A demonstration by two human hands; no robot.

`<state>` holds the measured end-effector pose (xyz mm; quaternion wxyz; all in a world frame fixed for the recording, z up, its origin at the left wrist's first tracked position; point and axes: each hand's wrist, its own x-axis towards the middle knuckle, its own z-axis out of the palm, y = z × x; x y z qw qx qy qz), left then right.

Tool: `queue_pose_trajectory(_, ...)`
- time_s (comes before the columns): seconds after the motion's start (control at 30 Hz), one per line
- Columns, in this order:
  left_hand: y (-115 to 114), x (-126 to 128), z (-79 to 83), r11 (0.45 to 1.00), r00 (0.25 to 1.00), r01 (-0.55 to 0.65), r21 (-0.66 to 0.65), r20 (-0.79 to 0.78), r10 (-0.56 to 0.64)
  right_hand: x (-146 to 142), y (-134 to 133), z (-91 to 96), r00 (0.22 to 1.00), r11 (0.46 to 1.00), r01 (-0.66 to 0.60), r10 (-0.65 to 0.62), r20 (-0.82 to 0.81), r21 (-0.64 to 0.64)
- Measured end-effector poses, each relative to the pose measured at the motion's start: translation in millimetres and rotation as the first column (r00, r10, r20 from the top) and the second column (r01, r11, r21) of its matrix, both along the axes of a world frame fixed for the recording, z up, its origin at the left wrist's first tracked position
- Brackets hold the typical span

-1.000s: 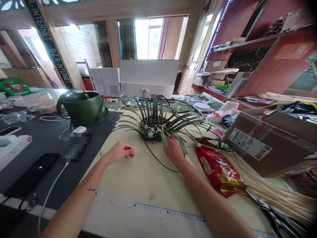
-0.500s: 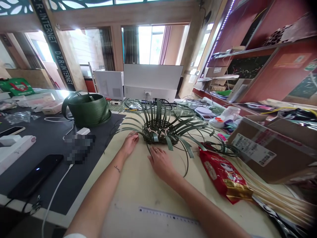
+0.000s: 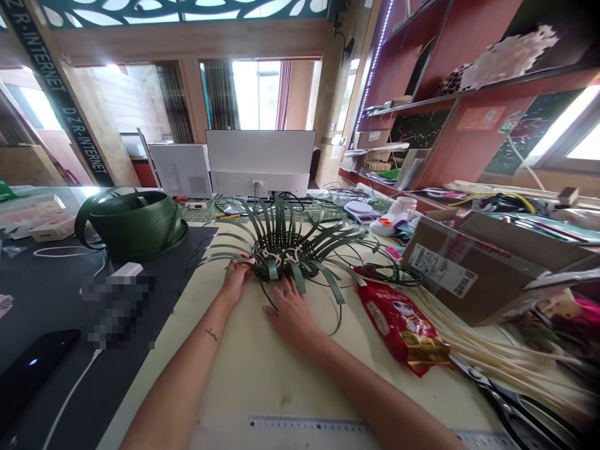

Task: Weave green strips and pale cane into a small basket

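Observation:
A half-woven basket (image 3: 285,249) of dark green strips sits on the pale table (image 3: 262,369), with loose strip ends fanning up and out all round it. My left hand (image 3: 235,276) rests against the basket's left side, fingers stretched toward it. My right hand (image 3: 289,307) lies flat on the table just in front of the basket, fingers spread, beside a thin green strip (image 3: 338,315) that curves down from the weave. Neither hand grips anything that I can see.
A big coil of green strip (image 3: 131,222) stands at the left on a dark mat (image 3: 56,300) with a phone (image 3: 32,365) and cable. A red snack bag (image 3: 403,325), pale reeds (image 3: 497,356) and a cardboard box (image 3: 469,269) crowd the right. A monitor (image 3: 260,161) stands behind; a ruler (image 3: 347,428) lies near me.
My left hand moved forward from the table to the basket's left side. My right hand left the front strips and settled flat before the basket. The view shifted right.

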<state>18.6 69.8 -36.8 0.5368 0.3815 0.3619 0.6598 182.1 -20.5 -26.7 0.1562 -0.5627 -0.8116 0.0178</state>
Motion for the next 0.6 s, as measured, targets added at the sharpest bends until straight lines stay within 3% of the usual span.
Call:
queue_pose_trajectory(0.13, -7.3, -1.0, -5.0, 0.978, 0.952, -0.210, 0.007, -0.227, 0.206, 1.6, 0.7, -4.5, 1.000, 0.998, 0.002, -0.001, -0.029, 0.057)
queue_pose_trajectory(0.23, -25.4, -9.1, -11.0, 0.919, 0.795, -0.361, 0.160, -0.462, 0.393, 4.5, 5.0, -4.6, 1.000, 0.992, -0.014, 0.017, -0.025, 0.124)
queue_pose_trajectory(0.3, -43.8, -13.4, -14.7, 0.909, 0.738, -0.338, 0.242, -0.531, 0.416, 9.8, 11.0, -2.7, 1.000, 0.994, -0.017, 0.016, 0.003, 0.112)
queue_pose_trajectory(0.4, -75.5, -10.7, -20.7, 0.932, 0.748, -0.224, 0.286, -0.562, 0.352, 25.2, 24.5, 1.4, 1.000, 0.997, 0.021, -0.023, 0.018, 0.075)
queue_pose_trajectory(0.53, -108.4, 13.3, -30.3, 0.933, 0.582, -0.100, 0.344, -0.740, 0.336, 52.9, 42.0, 2.1, 0.984, 0.981, 0.176, -0.173, -0.038, 0.077)
queue_pose_trajectory(0.6, -115.3, 28.9, -33.6, 0.939, 0.568, -0.066, 0.338, -0.761, 0.313, 63.9, 46.4, -0.8, 0.974, 0.969, 0.223, -0.216, -0.068, 0.110)
